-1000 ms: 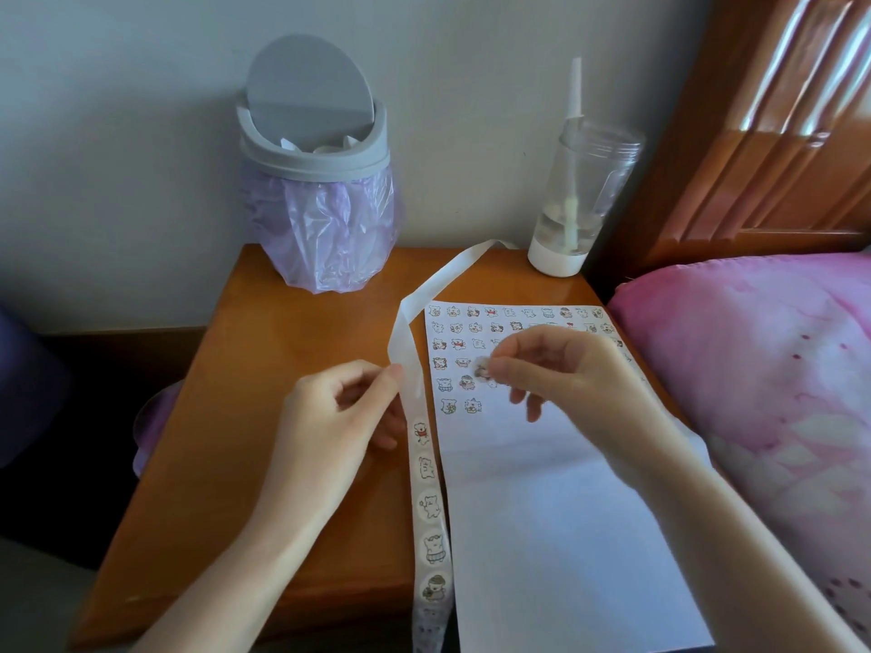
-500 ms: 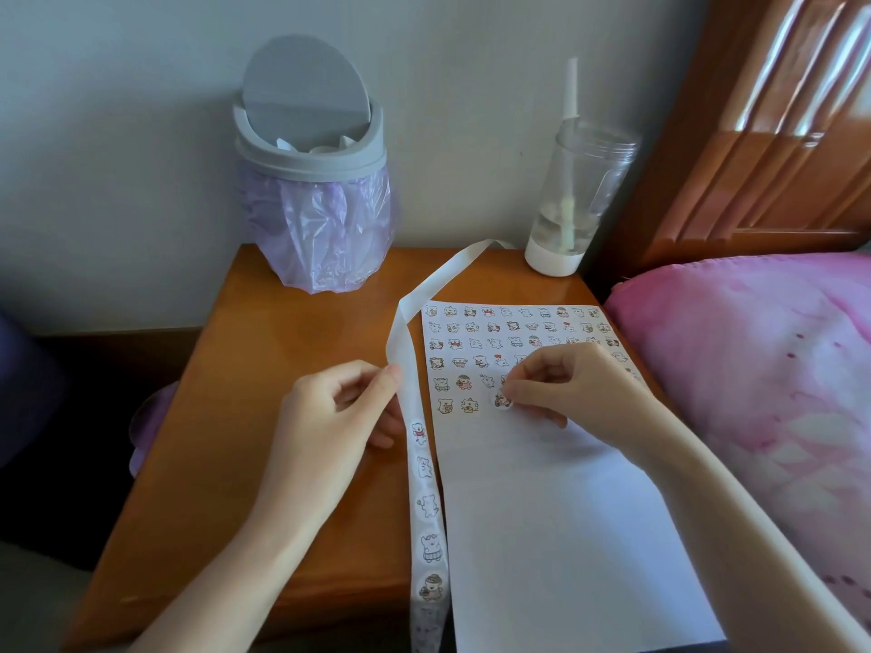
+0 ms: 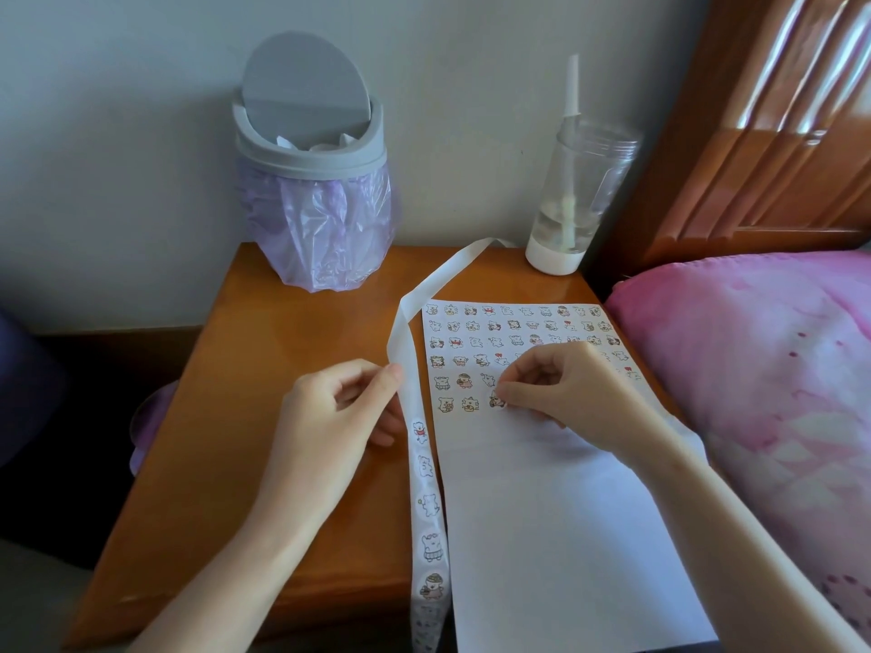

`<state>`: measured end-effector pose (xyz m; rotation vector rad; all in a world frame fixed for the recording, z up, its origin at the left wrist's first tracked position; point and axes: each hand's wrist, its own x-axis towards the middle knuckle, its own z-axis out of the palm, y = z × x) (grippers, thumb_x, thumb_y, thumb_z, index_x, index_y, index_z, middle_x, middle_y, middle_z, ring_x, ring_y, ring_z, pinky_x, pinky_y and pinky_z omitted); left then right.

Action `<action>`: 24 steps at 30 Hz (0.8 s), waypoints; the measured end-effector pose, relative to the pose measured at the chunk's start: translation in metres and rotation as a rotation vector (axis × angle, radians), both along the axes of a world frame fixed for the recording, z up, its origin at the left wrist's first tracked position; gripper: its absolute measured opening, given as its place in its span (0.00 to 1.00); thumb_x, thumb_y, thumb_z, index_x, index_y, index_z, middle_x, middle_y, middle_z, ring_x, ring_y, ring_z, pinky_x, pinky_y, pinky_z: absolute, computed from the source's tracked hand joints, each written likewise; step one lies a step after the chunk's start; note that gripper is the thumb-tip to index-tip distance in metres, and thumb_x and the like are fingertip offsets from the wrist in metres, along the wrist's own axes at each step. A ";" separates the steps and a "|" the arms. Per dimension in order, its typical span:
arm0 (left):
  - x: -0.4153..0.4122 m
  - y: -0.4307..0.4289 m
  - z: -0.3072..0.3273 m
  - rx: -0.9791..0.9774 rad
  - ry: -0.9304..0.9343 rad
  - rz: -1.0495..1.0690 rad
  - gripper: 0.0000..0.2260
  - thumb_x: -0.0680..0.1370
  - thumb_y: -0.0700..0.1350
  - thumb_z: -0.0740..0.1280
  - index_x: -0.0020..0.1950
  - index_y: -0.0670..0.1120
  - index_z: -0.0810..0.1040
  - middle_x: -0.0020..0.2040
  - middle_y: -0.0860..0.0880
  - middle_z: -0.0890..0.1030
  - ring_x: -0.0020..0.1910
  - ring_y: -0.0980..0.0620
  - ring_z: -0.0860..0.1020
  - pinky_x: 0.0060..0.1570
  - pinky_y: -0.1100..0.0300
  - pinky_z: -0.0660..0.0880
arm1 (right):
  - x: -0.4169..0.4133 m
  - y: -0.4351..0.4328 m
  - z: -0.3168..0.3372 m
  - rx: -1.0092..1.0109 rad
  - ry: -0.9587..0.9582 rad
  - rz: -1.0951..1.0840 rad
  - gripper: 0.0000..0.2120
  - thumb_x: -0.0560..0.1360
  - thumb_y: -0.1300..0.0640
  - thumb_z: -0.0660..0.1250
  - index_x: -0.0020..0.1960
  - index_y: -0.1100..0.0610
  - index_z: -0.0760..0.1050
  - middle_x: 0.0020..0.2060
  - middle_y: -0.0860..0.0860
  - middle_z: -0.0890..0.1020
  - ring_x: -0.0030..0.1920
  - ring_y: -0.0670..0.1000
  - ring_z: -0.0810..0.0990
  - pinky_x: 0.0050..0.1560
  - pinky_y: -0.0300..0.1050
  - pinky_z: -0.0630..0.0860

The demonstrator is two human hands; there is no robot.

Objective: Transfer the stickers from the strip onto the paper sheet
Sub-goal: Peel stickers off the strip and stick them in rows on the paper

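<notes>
A glossy white strip [image 3: 426, 487] of backing paper runs along the left edge of the paper sheet [image 3: 565, 534] on the smooth orange-brown wooden worktop [image 3: 283, 346]. Its near part carries round cartoon-animal stickers one after another, while its bare far part curls up in a loose bend and trails toward the wall. The left hand [image 3: 330, 426] pinches the strip's left edge just above the first printed piece, its fingers [image 3: 386, 375] curled, with thumb and forefinger closed on the paper. The right hand [image 3: 565, 393] rests on the sheet with its fingers [image 3: 511, 393] curled in and the tips pinching a small round sticker [image 3: 496, 399] at the paper's surface, third in the lowest row, just beside two already lying flat. Above it the matte white sheet holds tidy rows of tiny stickers [image 3: 513, 325] across its far part; the near part is plain, with a faint crease crossing it below the hand. At the back stands a round grey plastic bin [image 3: 313, 157] with a tilted swing lid and a crinkled, translucent lilac liner bulging below its rim. To its right is a clear ribbed cup [image 3: 579, 190] on a white base — a pale straw stands in it. A soft pink pillow [image 3: 754, 369] lies right of the worktop, below a polished, grooved wooden headboard [image 3: 777, 110].
</notes>
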<state>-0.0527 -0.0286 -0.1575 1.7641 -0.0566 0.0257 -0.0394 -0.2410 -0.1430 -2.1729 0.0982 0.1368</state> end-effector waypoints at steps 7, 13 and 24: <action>0.000 0.000 0.000 -0.013 0.007 0.004 0.10 0.78 0.44 0.66 0.38 0.44 0.82 0.32 0.48 0.83 0.28 0.57 0.79 0.28 0.69 0.75 | 0.000 -0.001 -0.003 -0.032 -0.030 0.012 0.01 0.71 0.60 0.72 0.41 0.57 0.82 0.31 0.46 0.83 0.25 0.37 0.74 0.25 0.28 0.66; 0.000 -0.001 -0.001 -0.013 0.010 0.006 0.10 0.78 0.45 0.66 0.38 0.45 0.81 0.32 0.48 0.83 0.28 0.57 0.79 0.28 0.69 0.75 | 0.003 -0.001 -0.008 -0.088 -0.072 0.019 0.02 0.69 0.58 0.74 0.39 0.55 0.82 0.31 0.49 0.82 0.29 0.42 0.74 0.30 0.35 0.69; 0.000 0.000 -0.001 -0.007 0.004 0.002 0.10 0.78 0.45 0.66 0.38 0.44 0.81 0.32 0.49 0.83 0.29 0.57 0.80 0.29 0.69 0.75 | 0.006 -0.006 -0.016 -0.165 -0.135 0.051 0.09 0.72 0.55 0.72 0.48 0.48 0.73 0.31 0.50 0.78 0.27 0.43 0.70 0.34 0.41 0.69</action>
